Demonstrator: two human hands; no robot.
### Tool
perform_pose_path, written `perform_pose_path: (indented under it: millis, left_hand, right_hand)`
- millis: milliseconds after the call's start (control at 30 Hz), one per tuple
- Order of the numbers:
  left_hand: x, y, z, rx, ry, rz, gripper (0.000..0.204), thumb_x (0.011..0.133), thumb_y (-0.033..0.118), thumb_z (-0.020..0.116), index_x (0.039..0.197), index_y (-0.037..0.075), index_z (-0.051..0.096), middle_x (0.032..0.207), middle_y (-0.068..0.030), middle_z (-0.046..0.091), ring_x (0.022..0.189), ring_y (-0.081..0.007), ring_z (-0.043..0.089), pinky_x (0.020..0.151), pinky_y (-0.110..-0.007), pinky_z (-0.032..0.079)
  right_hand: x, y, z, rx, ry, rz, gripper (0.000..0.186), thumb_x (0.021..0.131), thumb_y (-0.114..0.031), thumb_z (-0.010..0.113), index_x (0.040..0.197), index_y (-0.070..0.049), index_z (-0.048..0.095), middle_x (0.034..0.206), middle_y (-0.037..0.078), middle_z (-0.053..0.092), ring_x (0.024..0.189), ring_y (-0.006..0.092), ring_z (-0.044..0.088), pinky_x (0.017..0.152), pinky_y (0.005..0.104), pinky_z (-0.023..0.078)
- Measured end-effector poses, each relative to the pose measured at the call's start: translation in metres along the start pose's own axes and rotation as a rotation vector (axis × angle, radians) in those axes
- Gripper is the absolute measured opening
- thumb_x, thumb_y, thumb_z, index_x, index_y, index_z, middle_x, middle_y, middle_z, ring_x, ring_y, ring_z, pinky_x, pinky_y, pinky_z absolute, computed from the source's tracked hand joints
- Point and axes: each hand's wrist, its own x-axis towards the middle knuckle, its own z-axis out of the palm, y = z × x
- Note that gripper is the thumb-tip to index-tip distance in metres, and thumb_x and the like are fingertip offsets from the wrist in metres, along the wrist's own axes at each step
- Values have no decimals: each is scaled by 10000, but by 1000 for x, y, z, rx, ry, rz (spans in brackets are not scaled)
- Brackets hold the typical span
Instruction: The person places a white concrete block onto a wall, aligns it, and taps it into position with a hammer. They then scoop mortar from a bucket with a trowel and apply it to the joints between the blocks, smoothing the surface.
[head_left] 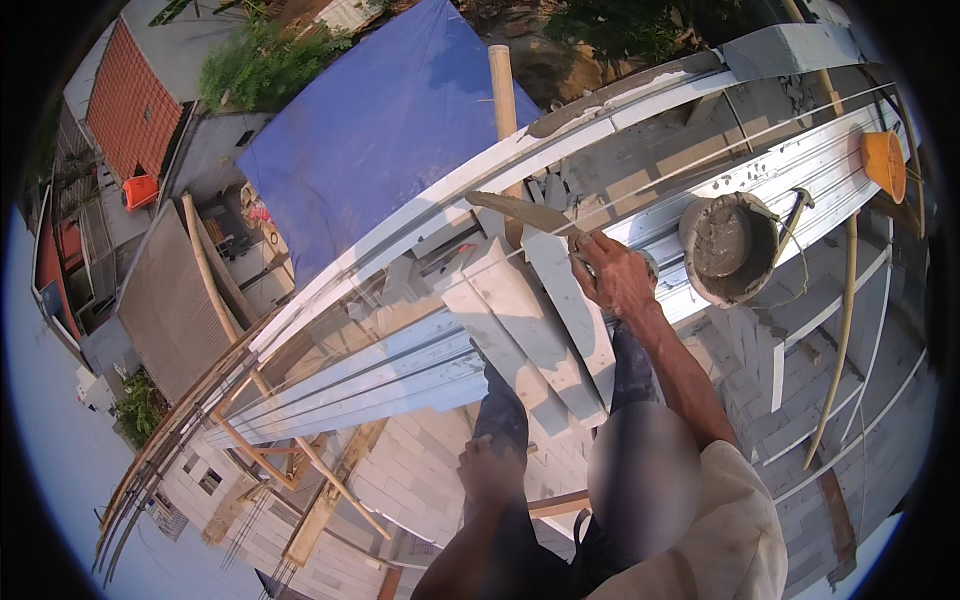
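My right hand (615, 272) is closed around the handle of a trowel (525, 210). Its long mortar-smeared blade points left above the pale grey blocks (505, 310). These blocks lie stacked in front of my legs on the ribbed metal sheeting. My left hand (490, 468) rests against my left leg near the knee; it is blurred, and its fingers are hard to make out. Right of the trowel stands a bucket (735, 250) of wet grey mortar. A hammer (797, 215) lies at the bucket's right side.
Mortar-splashed metal sheeting (370, 375) runs under the blocks and bucket. Beyond it, a long white beam (420, 215) curves across, with a taut string alongside. A wooden post (502, 95) rises by a blue tarp (370, 130). An orange container (884, 168) sits far right. Rooftops lie far below.
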Motion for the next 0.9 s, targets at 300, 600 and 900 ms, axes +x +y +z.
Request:
perform_pose_path:
  millis: [300, 600, 900]
  left_hand:
    - [-7, -16, 8, -62, 22, -29, 526, 898, 357, 706, 1334, 71, 636, 1360, -144, 610, 1272, -369, 579, 1077, -504, 481]
    - [18, -17, -16, -20, -22, 42, 525, 897, 356, 707, 1335, 76, 637, 1348, -135, 614, 1257, -364, 585, 1070, -503, 482]
    - [7, 8, -26, 34, -75, -10, 540, 896, 365, 711, 1328, 48, 639, 1332, -156, 626, 1231, -394, 601, 1039, -526, 502]
  right_hand:
    - [83, 1, 5, -600, 134, -182, 476, 903, -99, 633, 1377, -53, 619, 1194, 99, 611, 999, 292, 672, 816, 427, 593]
    - [74, -24, 20, -577, 32, 4, 488, 897, -43, 633, 1372, 59, 589, 1226, 164, 623, 994, 324, 713, 812, 423, 622]
    - [-9, -70, 36, 234, -30, 68, 274, 885, -167, 691, 1112, -20, 643, 1032, 192, 696, 901, 403, 726, 770, 504, 602]
